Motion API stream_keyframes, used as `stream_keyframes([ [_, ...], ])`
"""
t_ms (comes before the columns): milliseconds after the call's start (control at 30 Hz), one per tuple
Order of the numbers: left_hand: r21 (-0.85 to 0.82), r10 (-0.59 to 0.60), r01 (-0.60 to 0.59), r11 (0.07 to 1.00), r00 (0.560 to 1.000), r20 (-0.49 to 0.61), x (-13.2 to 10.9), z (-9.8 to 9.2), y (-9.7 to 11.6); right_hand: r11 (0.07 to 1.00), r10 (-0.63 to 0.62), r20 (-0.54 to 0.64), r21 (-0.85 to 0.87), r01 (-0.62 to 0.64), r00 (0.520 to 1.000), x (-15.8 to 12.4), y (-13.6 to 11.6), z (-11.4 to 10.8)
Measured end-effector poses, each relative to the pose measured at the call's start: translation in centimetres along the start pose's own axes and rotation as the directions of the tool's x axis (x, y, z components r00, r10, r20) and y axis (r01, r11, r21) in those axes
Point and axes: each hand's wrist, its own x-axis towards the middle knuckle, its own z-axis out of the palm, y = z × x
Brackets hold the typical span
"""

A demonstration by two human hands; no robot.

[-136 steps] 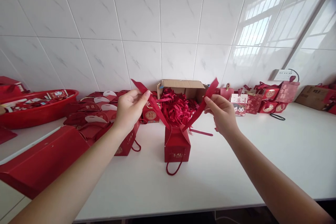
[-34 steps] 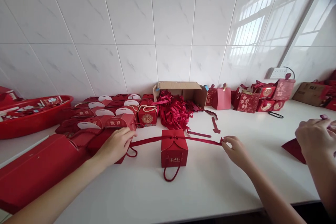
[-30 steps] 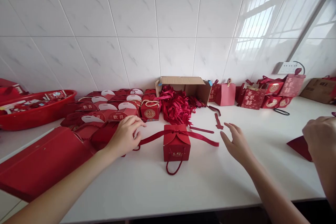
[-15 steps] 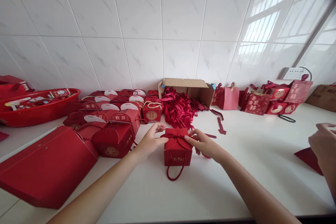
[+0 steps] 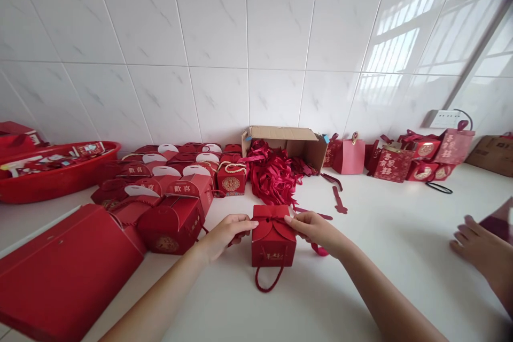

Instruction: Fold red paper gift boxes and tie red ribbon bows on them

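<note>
A small red gift box (image 5: 274,248) stands upright on the white table in front of me. Its curved top flaps are folded over, and a dark red cord handle (image 5: 269,289) hangs down its front. Across the top runs a red ribbon (image 5: 273,218), crossed in a knot at the middle. My left hand (image 5: 230,232) pinches the ribbon at the box's left side, thumb on top and fingers curled. On the right side my right hand (image 5: 316,230) pinches the other end, and a loop of ribbon shows below its fingers.
Behind the box, red ribbons (image 5: 274,173) spill from a cardboard box (image 5: 286,133). Rows of red gift boxes (image 5: 168,222) and a large red box (image 5: 68,272) stand left, with a red basin (image 5: 52,179) beyond. Another person's hand (image 5: 481,248) holds something dark red at right.
Both hands have closed on the ribbon ends; the left fingers have curled in from a looser pose. The view has tilted slightly up. At right the other person's hand has moved and turned.
</note>
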Motion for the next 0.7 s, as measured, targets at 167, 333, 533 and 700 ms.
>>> stream_keyframes([
  [167, -0.047, 0.041, -0.042, 0.998, 0.999, -0.019, 0.0, -0.1, -0.3, 0.981, -0.069, 0.121, 0.187, 0.046, 0.99, 0.4, 1.2, -1.0],
  [333, -0.082, 0.108, -0.114, 0.99, 0.992, -0.071, -0.3, 0.8, -0.2, 0.933, -0.097, 0.173, 0.358, 0.029, 0.98, 0.3, 1.7, -1.5],
  [533, -0.086, 0.131, -0.146, 0.985, 0.977, -0.167, -0.4, 1.9, -0.1, 0.898, -0.099, 0.149, 0.44, 0.024, 0.984, 0.5, 1.7, -1.3],
  [700, -0.086, 0.122, -0.14, 0.986, 0.975, -0.184, -0.3, 1.4, 0.2, 0.916, -0.071, 0.168, 0.4, -0.002, 0.983, 0.9, 2.1, -1.9],
])
